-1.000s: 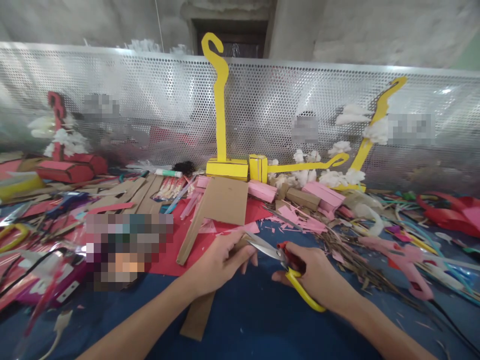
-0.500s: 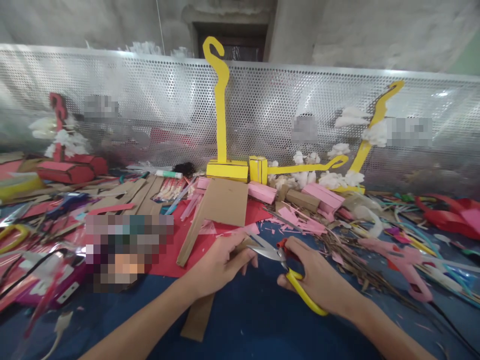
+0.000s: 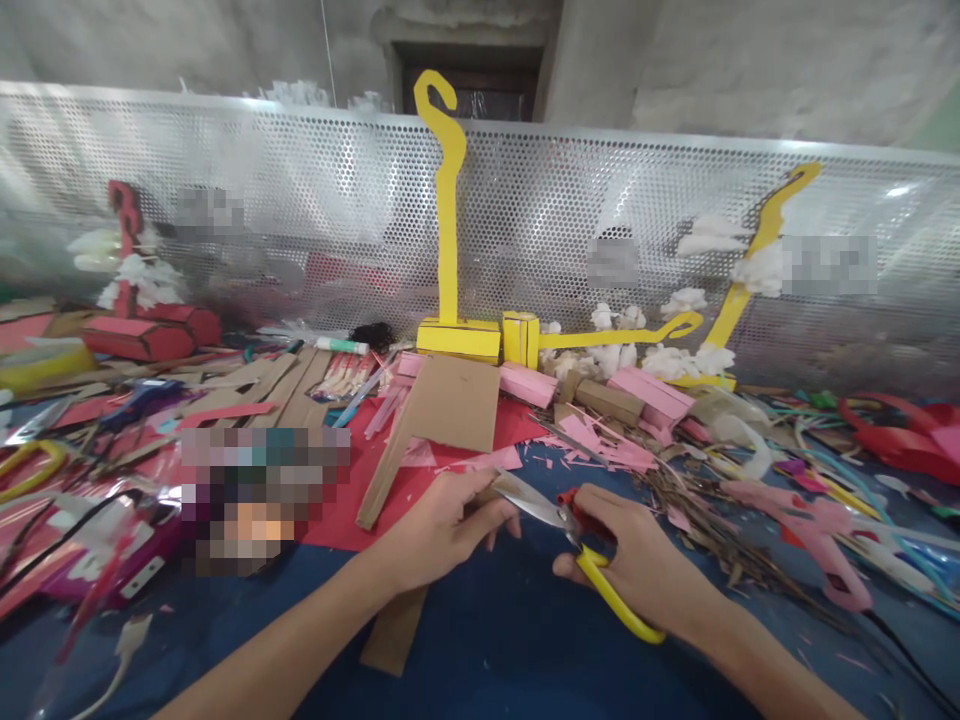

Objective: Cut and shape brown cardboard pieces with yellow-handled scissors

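In the middle of the head view, my left hand [image 3: 442, 530] pinches a small piece of brown cardboard [image 3: 489, 492], mostly hidden by the fingers. My right hand [image 3: 630, 560] grips scissors [image 3: 534, 502] with one yellow and one red handle. Their blades point left, nearly together, and meet the cardboard at my left fingertips. Under my left wrist a cardboard strip [image 3: 394, 632] shows on the blue table; whether it joins the held piece I cannot tell. Beyond my hands, a larger cardboard sheet [image 3: 454, 405] and a long cardboard strip [image 3: 384, 475] lie on red paper [image 3: 330, 525].
Yellow hook-topped stands [image 3: 447, 240] are set before a perforated metal panel [image 3: 525, 200]. On the right are a pink glue gun [image 3: 814, 530] and twigs [image 3: 697, 520]. Pink paper scraps [image 3: 600, 440] lie behind my hands. Left, a red stand [image 3: 142, 335] and cardboard strips [image 3: 281, 385] clutter the table.
The scissor blades have come together from a spread position at the cardboard. My right hand has shifted slightly right and down; my left hand still pinches the piece. The view has moved slightly.
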Motion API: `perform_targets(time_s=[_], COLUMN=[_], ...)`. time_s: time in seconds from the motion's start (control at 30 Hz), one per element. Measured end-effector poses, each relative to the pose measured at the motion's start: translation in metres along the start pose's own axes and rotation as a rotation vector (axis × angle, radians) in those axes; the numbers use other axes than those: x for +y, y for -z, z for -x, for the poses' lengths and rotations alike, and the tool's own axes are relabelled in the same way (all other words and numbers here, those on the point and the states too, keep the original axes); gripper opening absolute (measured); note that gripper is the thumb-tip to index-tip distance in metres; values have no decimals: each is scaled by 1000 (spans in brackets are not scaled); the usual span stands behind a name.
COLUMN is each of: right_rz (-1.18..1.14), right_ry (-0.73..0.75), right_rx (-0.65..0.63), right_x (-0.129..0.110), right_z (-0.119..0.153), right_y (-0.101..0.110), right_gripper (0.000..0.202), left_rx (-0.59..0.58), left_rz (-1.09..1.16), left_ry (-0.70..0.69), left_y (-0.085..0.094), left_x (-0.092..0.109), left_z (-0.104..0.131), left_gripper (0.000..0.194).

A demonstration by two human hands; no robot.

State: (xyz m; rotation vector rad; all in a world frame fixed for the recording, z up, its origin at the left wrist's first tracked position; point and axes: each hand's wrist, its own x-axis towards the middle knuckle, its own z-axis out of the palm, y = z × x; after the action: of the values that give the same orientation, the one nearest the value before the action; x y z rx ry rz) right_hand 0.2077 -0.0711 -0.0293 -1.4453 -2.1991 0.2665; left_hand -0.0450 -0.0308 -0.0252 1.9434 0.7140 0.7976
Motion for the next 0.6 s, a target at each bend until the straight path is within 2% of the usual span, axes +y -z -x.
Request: perform_targets(time_s=[0.3,0.6], right_rz=[-22,-65], right_ry=[29,5], right_rx=[69,87], right_x=[2,3], right_z=[0,1], right_y=[-3,-5], right_gripper=[38,46], left_rx=[28,11], left_rz=[58,70], left_ry=[-37,-27], left_y=[-3,-1], left_x=[-5,-3], left_z=[-1,0], left_gripper=[26,24])
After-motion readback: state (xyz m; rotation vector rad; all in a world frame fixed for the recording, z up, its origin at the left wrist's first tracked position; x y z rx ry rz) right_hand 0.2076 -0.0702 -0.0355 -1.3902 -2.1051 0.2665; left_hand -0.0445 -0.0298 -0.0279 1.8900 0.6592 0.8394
